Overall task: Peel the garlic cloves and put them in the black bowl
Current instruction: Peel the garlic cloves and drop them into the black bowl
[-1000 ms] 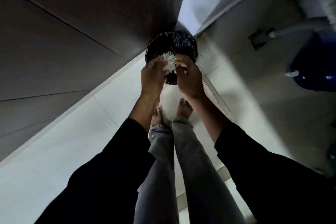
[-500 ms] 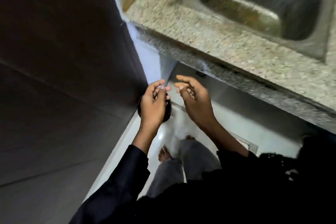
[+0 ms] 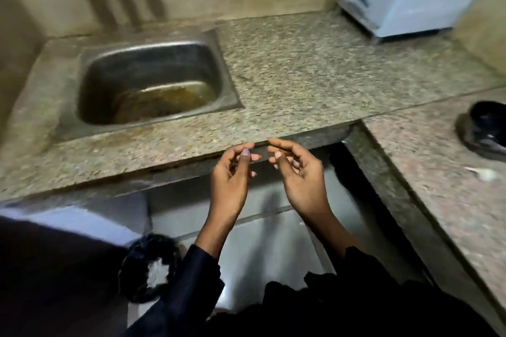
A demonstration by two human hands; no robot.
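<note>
Garlic skins went into the lined bin (image 3: pixel 149 272) at 7 o'clock a second ago; now my left hand (image 3: pixel 231 176) and right hand (image 3: pixel 298 172) are up at the tabletop (image 3: pixel 287 68) edge, fingers loosely curled, empty. Black bowl (image 3: pixel 486 128) waits at 3 o'clock, one pale scrap (image 3: pixel 484 174) just beside it.

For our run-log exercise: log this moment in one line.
left hand empty | right hand empty | both before counter edge | black bowl far right | bin below

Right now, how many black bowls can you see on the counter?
1. The black bowl sits on the right-hand stretch of the counter, at the picture's far right edge and partly cut off. Others may lie out of view.
</note>
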